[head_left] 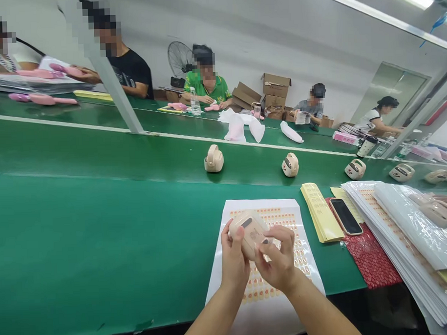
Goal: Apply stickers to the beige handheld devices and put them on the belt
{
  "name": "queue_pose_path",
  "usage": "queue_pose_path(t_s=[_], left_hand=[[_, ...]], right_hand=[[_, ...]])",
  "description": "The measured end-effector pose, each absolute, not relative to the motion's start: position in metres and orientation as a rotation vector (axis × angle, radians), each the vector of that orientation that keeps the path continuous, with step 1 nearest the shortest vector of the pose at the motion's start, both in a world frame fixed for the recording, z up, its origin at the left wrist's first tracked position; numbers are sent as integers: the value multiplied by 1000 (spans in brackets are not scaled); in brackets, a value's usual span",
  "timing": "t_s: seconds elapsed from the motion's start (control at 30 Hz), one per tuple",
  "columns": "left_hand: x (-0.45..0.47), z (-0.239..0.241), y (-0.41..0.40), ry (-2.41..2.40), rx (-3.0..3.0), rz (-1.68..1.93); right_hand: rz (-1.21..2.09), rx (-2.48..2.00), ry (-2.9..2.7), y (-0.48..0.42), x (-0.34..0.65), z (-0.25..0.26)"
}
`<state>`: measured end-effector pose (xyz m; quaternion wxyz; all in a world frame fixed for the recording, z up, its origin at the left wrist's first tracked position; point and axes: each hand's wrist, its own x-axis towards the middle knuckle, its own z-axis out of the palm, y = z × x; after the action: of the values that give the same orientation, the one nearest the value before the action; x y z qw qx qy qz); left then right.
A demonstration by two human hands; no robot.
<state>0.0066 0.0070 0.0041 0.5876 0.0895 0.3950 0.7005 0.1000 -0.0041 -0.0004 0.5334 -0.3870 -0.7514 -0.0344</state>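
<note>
My left hand (234, 257) and my right hand (278, 261) together hold a small beige plastic device (247, 231) just above a white sticker sheet (266, 288) printed with rows of small orange labels. The left hand's fingers wrap its left side, thumb on top. With its fingertips, the right hand pinches at the device's lower right face. The sheet lies on the green table near the front edge.
Several beige devices (213, 159) stand along the green conveyor belt (98, 152). A phone (345, 216) lies on a red pouch, beside yellow strips (320, 210) and a stack of sheets (405, 229). Another person's hand (446, 201) reaches in at right. Several people work across the belt.
</note>
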Motion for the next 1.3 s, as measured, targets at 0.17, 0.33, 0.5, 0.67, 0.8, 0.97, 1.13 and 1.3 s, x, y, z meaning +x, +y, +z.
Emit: queue_pose_path(t_s=[0.17,0.33,0.5,0.67,0.8,0.97,1.13,1.3], left_hand=[[-14,3,9,903,28,1495],[-46,-13,8,1020,-34,1434],[-55,-27,5,1002,-54,1421],[-53,-34,3,878,58,1398],[-49,-38,3,811,130,1395],[-46,-40,7,764,113,1438],[-47,-43,9,704,90,1451],[-47,-46,8,633,93,1449]], right_hand=[[192,-1360,-1345,30,170,7],[243,-1750,-1065,73,271,-10],[260,-1939,-1113,86,294,-34],[153,-2045,-1182,87,287,-32],[64,-2056,-1269,82,276,-19],[87,-1804,-1529,39,211,-27],[571,-1136,-2103,-48,113,-63],[352,-1142,-2301,-77,70,-88]])
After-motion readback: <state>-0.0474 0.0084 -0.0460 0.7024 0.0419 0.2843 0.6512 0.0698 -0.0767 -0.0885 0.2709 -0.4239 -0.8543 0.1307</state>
